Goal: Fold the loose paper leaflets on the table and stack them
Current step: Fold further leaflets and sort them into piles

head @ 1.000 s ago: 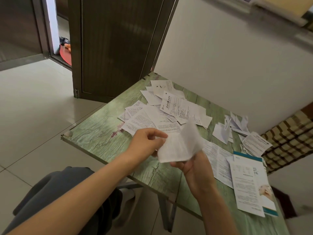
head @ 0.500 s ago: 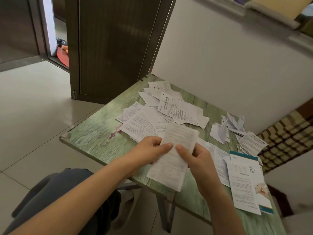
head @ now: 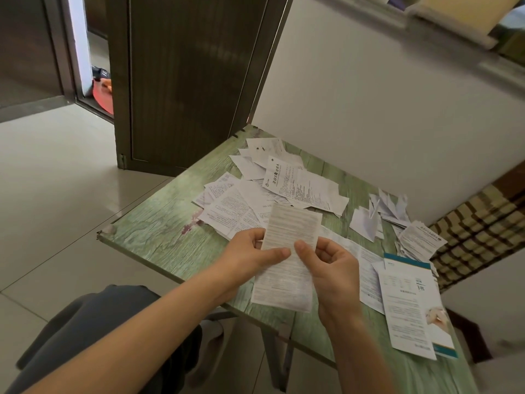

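Observation:
A long white printed leaflet (head: pixel 287 245) hangs unfolded above the near edge of the green table (head: pixel 153 234). My left hand (head: pixel 250 254) pinches its left edge with the thumb on top. My right hand (head: pixel 332 268) pinches it near the middle from the right. Several loose leaflets (head: pixel 272 189) lie spread over the table's far side. A small heap of folded leaflets (head: pixel 420 240) sits at the right edge, with white folded pieces (head: pixel 369 220) beside it.
A teal-edged brochure with a sheet on top (head: pixel 412 302) lies at the table's near right. A dark door (head: pixel 184 81) stands behind the table, a white wall to the right. A chequered woven seat (head: pixel 477 237) is beyond the right edge. Tiled floor lies to the left.
The leaflet was crumpled and bent between my hands a second ago. It has been opened out flat and long, and both hands now hold it upright over the table edge.

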A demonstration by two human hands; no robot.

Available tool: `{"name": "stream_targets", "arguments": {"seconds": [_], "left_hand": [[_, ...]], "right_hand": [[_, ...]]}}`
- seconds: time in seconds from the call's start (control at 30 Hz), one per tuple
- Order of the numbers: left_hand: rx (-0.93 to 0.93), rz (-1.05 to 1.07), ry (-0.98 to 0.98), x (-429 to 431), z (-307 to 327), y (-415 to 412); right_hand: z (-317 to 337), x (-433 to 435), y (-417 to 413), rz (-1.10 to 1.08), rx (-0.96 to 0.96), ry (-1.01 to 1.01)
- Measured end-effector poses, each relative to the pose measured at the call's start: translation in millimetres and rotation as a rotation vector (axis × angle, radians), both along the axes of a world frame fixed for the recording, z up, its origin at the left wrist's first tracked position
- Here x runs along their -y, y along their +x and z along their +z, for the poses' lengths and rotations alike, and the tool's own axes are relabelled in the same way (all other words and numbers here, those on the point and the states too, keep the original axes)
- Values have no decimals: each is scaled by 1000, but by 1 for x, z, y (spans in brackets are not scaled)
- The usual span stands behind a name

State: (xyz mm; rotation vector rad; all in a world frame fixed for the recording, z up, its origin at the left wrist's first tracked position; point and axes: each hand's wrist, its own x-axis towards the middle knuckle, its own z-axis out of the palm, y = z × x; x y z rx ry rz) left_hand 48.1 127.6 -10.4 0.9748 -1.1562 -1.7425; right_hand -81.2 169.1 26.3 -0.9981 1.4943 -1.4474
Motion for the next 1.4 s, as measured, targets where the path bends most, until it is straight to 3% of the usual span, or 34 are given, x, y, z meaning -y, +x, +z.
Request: {"name": "stream_targets", "arguments": {"seconds": [0.27, 0.3, 0.4, 0.47, 0.5, 0.6, 0.67, 0.77, 1.0, 1.4], "left_hand": [[-103, -12, 120, 0, 3, -2], [-41, 9, 61, 0, 2, -3], [262, 61, -241, -2, 1, -3], [336, 27, -355, -3, 1, -6], [336, 12, -375, -2, 0, -6], [356, -20, -402, 0, -2, -5], [358, -88, -401, 0, -2, -3], [384, -148, -389, -1, -1, -1], [499, -164, -378, 0, -4, -1], [407, -387, -265, -2, 5, 7]], "right_hand": [[-3, 3, -3, -35, -32, -9], [-4, 4, -5, -97, -204, -41], [3, 11, -9, -253, -1084, -408], [15, 16, -6, -38, -1402, -533], [22, 18, -3, 123, -1492, -489], [43, 26, 2, 574, -1671, -114], [55, 35, 1, 734, -1643, 79], [63, 46, 0, 792, -1486, 190], [55, 52, 6, 814, -1387, 289], [58, 52, -13, 890, -1219, 410]]}}
